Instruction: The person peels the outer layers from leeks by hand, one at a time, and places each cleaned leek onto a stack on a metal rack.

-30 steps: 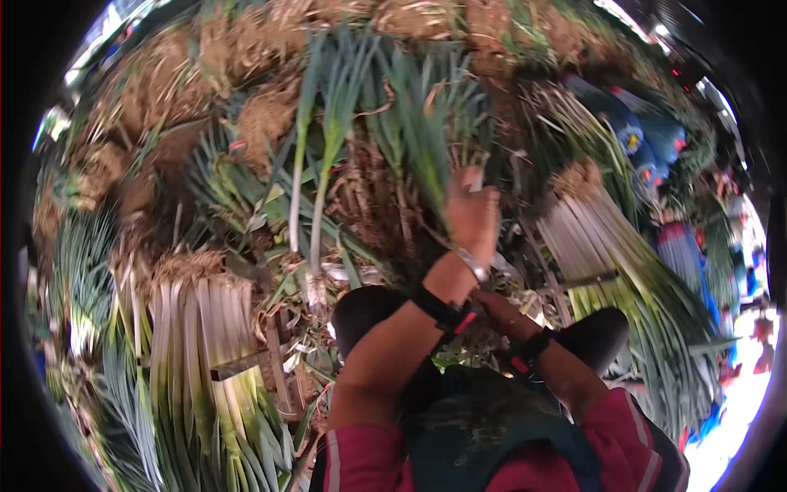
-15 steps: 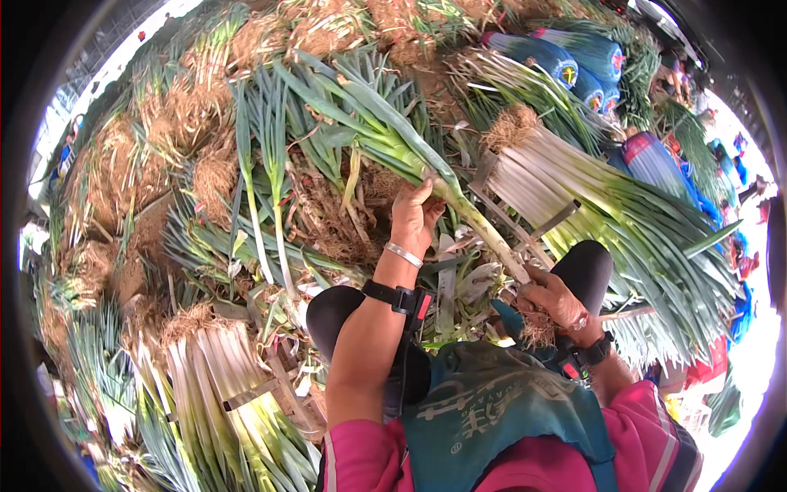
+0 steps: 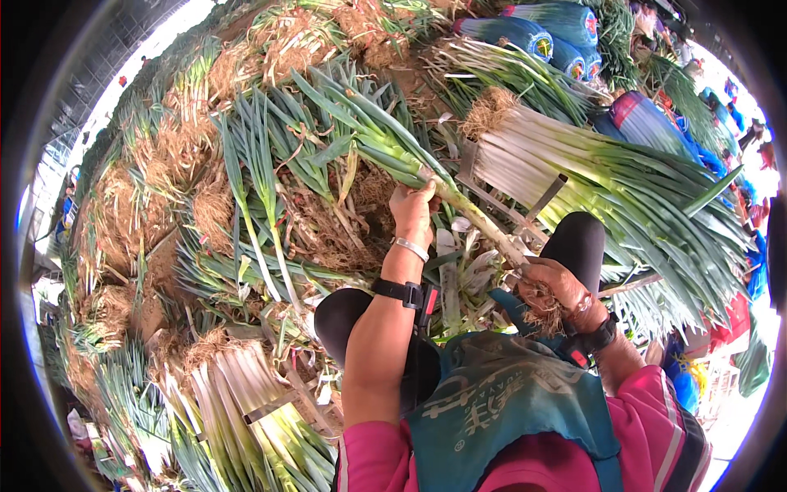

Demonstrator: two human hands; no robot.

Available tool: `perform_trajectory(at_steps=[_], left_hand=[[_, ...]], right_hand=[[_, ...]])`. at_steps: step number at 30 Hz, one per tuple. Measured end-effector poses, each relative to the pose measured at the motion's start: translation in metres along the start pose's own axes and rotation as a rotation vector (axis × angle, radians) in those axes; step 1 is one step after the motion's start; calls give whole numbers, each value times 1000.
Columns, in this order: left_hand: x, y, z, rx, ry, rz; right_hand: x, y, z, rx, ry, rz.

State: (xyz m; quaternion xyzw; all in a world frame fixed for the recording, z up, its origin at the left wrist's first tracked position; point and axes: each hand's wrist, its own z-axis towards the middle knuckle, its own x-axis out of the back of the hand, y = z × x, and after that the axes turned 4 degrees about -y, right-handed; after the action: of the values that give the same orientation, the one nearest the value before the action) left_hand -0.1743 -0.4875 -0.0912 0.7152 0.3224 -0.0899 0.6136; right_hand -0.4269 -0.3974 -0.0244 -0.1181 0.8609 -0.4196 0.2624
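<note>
A long leek [image 3: 484,223] slants across in front of me, its green leaves pointing up and left. My left hand [image 3: 414,215] is closed round the stalk just below where the leaves fan out. Lower right, my right hand [image 3: 559,287] grips the root end, with the brown roots [image 3: 539,305] hanging below its fingers. Beside my left hand, loose leeks [image 3: 275,205] and a heap with brown roots lie on the ground. Close to my right hand, a big bundle of trimmed leeks [image 3: 590,168] with white stems rests on a wooden rack.
Another bundle of leeks [image 3: 246,394] lies on a rack at the lower left. Piles of rooty leeks [image 3: 123,205] spread over the far left. Blue-wrapped bundles [image 3: 566,41] stack up at the back right. Peeled leaves litter the ground between my knees.
Both hands keep hold of the same leek in much the same pose. The whole view has turned slightly, and my right hand sits a little lower around the root end.
</note>
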Motion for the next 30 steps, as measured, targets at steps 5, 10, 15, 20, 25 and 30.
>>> perform_trajectory(at_steps=[5,10,15,20,25,30], left_hand=[[-2,-2,-11,-265,75,264],[-27,38,-59,-408,-287,166],[13,127,-63,-530,-157,-284],[74,107,-23,-54,128,-262],[33,89,-17,186,137,102],[18,85,8,164,-90,-50]], right_hand=[[13,7,16,-95,-198,165],[4,-6,63,-175,-299,480],[18,0,108,-123,-348,580],[-9,-5,81,-67,-366,383],[20,17,39,5,-336,17],[17,23,15,107,-480,-262]])
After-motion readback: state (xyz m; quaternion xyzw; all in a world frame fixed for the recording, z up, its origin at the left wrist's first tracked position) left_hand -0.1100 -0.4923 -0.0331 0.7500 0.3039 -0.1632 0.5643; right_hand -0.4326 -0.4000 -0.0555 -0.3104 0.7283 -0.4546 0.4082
